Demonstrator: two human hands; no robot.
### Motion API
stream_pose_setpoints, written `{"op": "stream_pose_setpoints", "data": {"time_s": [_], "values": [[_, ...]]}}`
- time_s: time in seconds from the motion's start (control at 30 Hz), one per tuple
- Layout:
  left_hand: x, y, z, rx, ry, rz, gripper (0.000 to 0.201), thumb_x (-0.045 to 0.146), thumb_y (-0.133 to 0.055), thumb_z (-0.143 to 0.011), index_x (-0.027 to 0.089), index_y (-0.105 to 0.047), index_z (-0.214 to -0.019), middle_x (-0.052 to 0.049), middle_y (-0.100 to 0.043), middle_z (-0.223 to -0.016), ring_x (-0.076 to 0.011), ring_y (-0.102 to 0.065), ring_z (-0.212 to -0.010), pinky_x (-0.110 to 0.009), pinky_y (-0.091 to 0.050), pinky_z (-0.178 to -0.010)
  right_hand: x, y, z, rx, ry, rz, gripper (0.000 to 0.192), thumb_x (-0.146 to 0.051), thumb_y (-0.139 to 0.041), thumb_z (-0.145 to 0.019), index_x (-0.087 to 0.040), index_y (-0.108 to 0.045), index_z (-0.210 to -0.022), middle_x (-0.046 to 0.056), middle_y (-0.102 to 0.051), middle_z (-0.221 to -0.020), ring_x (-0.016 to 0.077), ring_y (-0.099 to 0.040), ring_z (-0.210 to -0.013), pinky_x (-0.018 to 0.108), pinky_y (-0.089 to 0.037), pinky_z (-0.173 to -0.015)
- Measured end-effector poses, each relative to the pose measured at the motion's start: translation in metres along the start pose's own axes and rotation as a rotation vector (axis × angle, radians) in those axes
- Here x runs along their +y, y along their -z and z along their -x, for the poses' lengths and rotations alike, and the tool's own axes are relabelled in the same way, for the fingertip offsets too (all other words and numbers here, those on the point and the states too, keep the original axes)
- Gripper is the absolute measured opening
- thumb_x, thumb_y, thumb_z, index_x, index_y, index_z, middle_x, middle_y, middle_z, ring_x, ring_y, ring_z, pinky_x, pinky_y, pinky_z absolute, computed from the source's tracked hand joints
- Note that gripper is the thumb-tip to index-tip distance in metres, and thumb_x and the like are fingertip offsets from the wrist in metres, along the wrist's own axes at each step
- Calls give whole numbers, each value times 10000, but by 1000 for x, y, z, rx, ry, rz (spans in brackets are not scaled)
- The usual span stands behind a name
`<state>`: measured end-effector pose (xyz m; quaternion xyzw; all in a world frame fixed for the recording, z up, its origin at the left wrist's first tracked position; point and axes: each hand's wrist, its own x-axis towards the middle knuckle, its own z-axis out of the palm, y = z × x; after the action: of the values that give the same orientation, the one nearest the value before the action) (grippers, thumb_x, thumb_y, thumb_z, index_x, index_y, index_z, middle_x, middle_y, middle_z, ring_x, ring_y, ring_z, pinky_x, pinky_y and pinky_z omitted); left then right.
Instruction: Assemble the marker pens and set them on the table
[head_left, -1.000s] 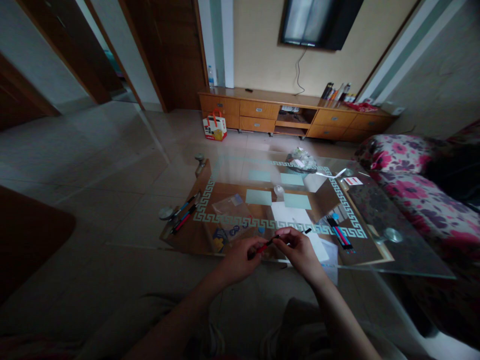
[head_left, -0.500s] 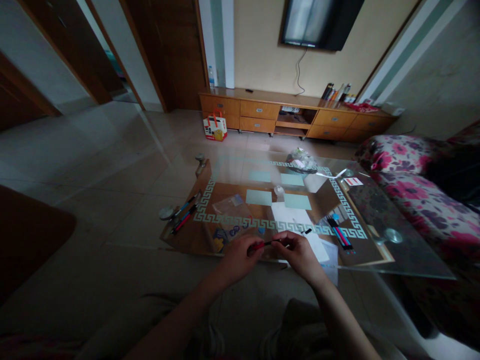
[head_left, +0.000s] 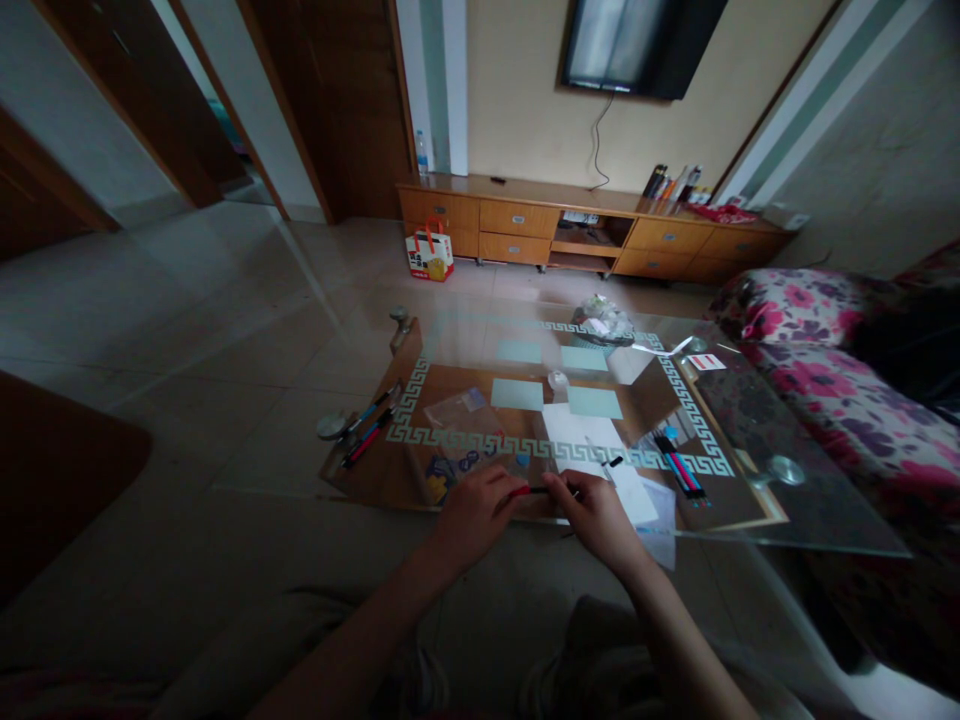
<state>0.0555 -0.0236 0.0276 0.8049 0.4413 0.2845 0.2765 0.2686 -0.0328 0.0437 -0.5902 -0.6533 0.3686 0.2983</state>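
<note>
Over the near edge of the glass coffee table (head_left: 750, 395), your two hands meet around a thin red pen (head_left: 534, 490), which lies almost level between them, just above the table's front rim. Your left hand (head_left: 472, 515) closes its fingertips on the pen's red end, while your right hand (head_left: 600, 515) pinches the darker end, so both are clamped on the same pen and nearly touching each other. Just beyond your right hand lies a sheet of white paper (head_left: 581, 435) with a small black cap (head_left: 615, 462) on it, and further right a bundle of coloured pens (head_left: 679, 465) rests on the glass. Off to your left, near the table's corner, another group of pens (head_left: 367, 432) lies well apart from your hands. A clear plastic bag (head_left: 457, 410) and some pale green cards (head_left: 517, 394) sit further back on the table, and a flowered sofa (head_left: 825, 370) stands to your right. Your forearms reach in from below, above your lap
</note>
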Motion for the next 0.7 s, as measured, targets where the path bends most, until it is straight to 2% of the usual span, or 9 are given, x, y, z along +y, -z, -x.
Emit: {"op": "stream_pose_setpoints", "data": {"time_s": [0.1,0.2,0.33,0.47,0.6,0.7], "values": [[-1,0,-1,24,-13,-29,183,245,-567,-951,240,-702,-1074,-29,-660,-977,-173,-618,-922,-299,-465,-840,-6,1,1,-9,33,-19,374,-468,-476,-975,-187,-648,-798,9,-631,-685,148,-564,-640,251,-392,-587],[-1,0,-1,54,-10,-43,183,213,-589,-933,243,-702,-1074,-28,-663,-984,-177,-614,-923,-311,-464,-849,-8,0,2,-11,54,-75,226,-409,-577,-927,-196,-624,-990,10,-660,-807,152,-588,-699,246,-426,-617],[-1,1,-1,63,-30,-57,186,217,-580,-938,238,-704,-1074,-38,-666,-975,-187,-612,-928,-326,-464,-850,-6,-1,2,-42,61,-49,208,-394,-563,-935,-193,-612,-915,3,-625,-753,148,-560,-666,245,-412,-593],[1,2,-2,60,-40,-69,186,226,-588,-935,248,-706,-1077,-35,-670,-983,-191,-610,-927,-335,-458,-848,-6,-1,2,-55,76,9,353,-436,-454,-990,-188,-622,-802,5,-597,-692,147,-539,-642,253,-385,-582],[0,2,-2,76,-25,-81,182,215,-608,-920,256,-708,-1067,-30,-673,-983,-191,-611,-927,-333,-452,-848,-7,-1,3,-37,88,-40,203,-386,-541,-949,-203,-606,-1006,14,-656,-841,159,-582,-726,255,-427,-633],[-1,1,-1,83,-19,-91,183,200,-614,-911,257,-709,-1057,-32,-676,-987,-195,-612,-939,-333,-448,-846,-8,0,2,-39,101,-14,156,-351,-571,-927,-203,-599,-969,13,-643,-827,158,-576,-715,259,-429,-630]]}}
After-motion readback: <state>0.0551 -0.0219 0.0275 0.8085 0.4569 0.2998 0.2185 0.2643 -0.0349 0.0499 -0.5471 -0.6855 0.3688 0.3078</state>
